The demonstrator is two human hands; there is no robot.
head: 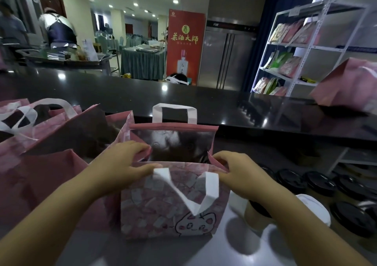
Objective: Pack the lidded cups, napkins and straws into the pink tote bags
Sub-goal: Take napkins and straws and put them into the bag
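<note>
A pink tote bag (163, 210) with a white cartoon animal and white handles stands upright on the grey worktop right in front of me. My left hand (124, 163) pinches the left side of its rim and my right hand (240, 169) pinches the right side, holding the mouth apart. The inside of the bag is dark and I cannot make out its contents. Several cups with black lids (320, 182) stand in rows at the right. One beige cup (255, 218) sits partly under my right forearm.
More pink tote bags (51, 143) crowd the left side. Another pink bag (350, 88) lies on the raised black counter (204, 100) beyond. A white metal shelf (302, 47) with packets stands at the right. People are at the far left.
</note>
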